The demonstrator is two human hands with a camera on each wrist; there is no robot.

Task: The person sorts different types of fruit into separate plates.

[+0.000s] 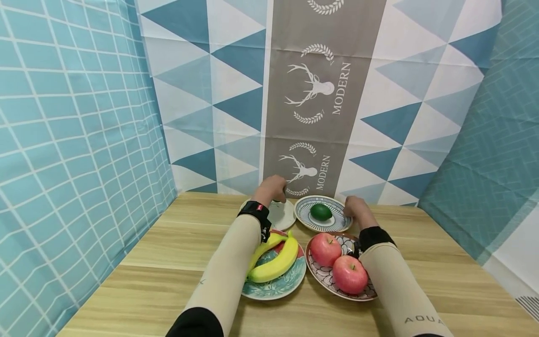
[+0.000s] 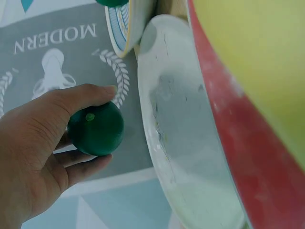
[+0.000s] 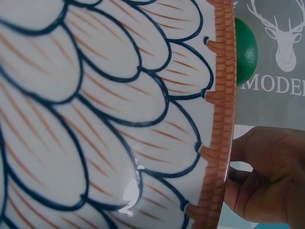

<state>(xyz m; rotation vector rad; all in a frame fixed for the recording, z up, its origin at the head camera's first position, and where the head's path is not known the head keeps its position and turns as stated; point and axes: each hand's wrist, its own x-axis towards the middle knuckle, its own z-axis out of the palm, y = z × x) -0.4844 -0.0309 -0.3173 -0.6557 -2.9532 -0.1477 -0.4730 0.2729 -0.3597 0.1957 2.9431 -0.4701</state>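
My left hand (image 1: 273,187) grips a green lime (image 2: 97,129) between thumb and fingers, above the white plate (image 1: 283,216) at the back. In the left wrist view that plate (image 2: 178,119) lies just right of the lime. Another lime (image 1: 321,212) sits on the blue-striped plate (image 1: 302,216) to the right. My right hand (image 1: 358,209) is at that plate's right rim, fingers curled, pinching the edge. In the right wrist view the same hand (image 3: 271,176) shows behind the petal-patterned plate (image 3: 143,95), which hides its fingertips.
In front, a green leafy plate (image 1: 273,291) holds bananas (image 1: 275,264) under my left forearm. The petal-patterned plate with two red apples (image 1: 350,274) stands beside it, close to my right wrist. A patterned cloth wall (image 1: 240,93) rises behind the wooden table (image 1: 160,262).
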